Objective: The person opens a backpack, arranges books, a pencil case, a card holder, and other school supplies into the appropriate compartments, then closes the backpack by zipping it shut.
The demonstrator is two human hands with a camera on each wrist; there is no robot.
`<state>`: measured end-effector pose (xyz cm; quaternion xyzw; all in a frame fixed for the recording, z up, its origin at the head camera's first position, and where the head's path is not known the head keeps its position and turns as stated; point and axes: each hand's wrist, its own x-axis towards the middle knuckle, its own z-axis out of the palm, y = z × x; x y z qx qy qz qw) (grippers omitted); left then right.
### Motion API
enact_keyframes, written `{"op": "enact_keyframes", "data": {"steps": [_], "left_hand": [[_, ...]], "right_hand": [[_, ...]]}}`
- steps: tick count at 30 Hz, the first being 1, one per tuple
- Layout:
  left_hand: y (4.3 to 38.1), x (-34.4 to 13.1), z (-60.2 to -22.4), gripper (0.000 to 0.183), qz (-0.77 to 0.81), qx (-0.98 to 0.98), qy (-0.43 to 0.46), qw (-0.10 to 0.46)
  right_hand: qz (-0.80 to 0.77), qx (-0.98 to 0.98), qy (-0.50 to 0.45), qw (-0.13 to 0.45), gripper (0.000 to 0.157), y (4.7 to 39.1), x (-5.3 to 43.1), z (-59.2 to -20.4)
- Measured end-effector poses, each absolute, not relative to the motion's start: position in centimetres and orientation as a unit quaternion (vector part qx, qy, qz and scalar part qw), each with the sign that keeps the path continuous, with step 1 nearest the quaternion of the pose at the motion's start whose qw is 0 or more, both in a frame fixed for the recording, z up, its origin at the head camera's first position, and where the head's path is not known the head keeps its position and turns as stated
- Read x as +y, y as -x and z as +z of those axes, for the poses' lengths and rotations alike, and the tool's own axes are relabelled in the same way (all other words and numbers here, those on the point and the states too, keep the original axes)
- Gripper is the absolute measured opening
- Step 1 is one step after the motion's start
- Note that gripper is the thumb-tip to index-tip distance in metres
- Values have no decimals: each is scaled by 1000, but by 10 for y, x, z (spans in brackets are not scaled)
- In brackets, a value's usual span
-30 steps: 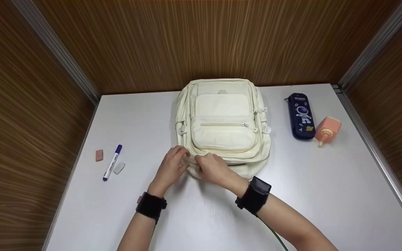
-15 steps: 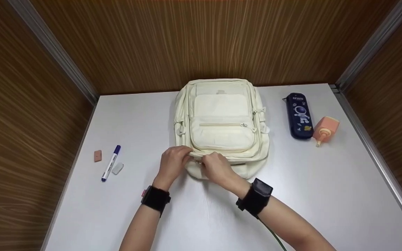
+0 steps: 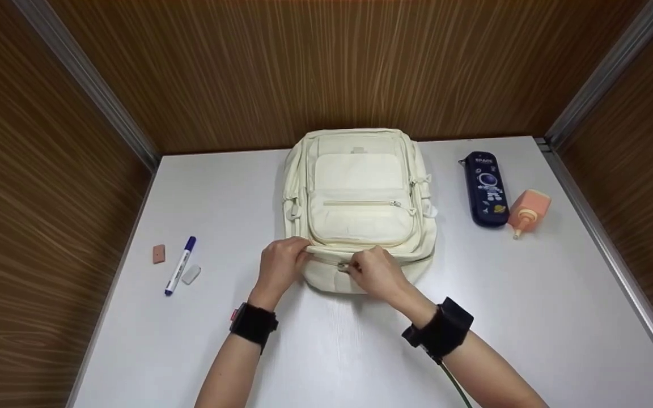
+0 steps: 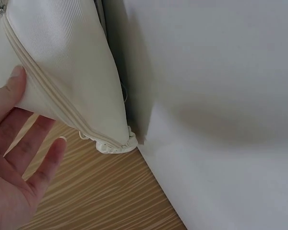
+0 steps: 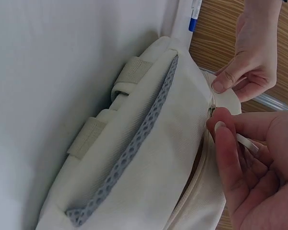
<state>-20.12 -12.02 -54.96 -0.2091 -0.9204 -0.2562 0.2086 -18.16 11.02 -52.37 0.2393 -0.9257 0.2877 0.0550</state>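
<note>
A cream backpack (image 3: 359,173) lies flat on the white table, its bottom end toward me. At that end's left corner, my left hand (image 3: 280,263) pinches the fabric beside the zipper; in the left wrist view the thumb (image 4: 14,88) is on one side of the cloth and the fingers go behind it. My right hand (image 3: 377,273) pinches the zipper pull (image 5: 247,143) between thumb and forefinger. Seen from the right wrist, the zipper is joined on the left hand's side of the slider, while a dark gap (image 5: 191,175) shows on the other side.
A dark blue pencil case (image 3: 487,190) and an orange bottle (image 3: 530,209) with a nozzle stand right of the backpack. On the left lie a blue-capped marker (image 3: 181,266), a white eraser (image 3: 191,274) and a small pinkish block (image 3: 158,254). Wood-grain panels (image 3: 355,68) enclose the table.
My right hand has moved right along the backpack's edge with the zipper pull. The left hand has closed onto the fabric at the corner and stays there.
</note>
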Motion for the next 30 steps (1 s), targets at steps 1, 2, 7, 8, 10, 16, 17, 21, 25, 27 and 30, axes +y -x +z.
{"op": "enact_keyframes", "data": {"steps": [1, 2, 7, 8, 10, 16, 17, 21, 25, 27, 30], "left_hand": [[201, -120, -550, 14, -255, -921, 209, 209], [201, -120, -550, 14, -255, -921, 209, 209], [202, -120, -550, 12, -255, -923, 204, 205], [202, -120, -550, 11, -255, -923, 202, 204], [202, -121, -550, 11, -254, -924, 200, 204], [201, -121, -551, 13, -251, -923, 205, 206], [201, -121, -552, 14, -250, -923, 206, 207], [200, -120, -553, 18, -245, -922, 215, 211], [196, -117, -550, 15, -245, -921, 231, 197], [193, -112, -548, 20, -245, -918, 246, 190], [190, -103, -545, 32, -242, -913, 276, 180]], "right_hand": [[287, -926, -238, 56, 10, 181, 113, -524], [287, -927, -237, 56, 9, 180, 117, -524], [292, -925, -236, 53, 8, 178, 135, -525], [296, -925, -235, 48, 9, 178, 139, -525], [301, -923, -234, 39, 10, 179, 148, -524], [325, -924, -200, -22, 13, 179, 178, -522], [330, -924, -189, -34, 13, 179, 183, -523], [351, -919, -168, -69, 6, 178, 197, -528], [355, -915, -177, -75, 6, 177, 200, -533], [350, -918, -177, -63, 6, 177, 198, -535], [336, -925, -175, -36, 6, 177, 193, -537]]}}
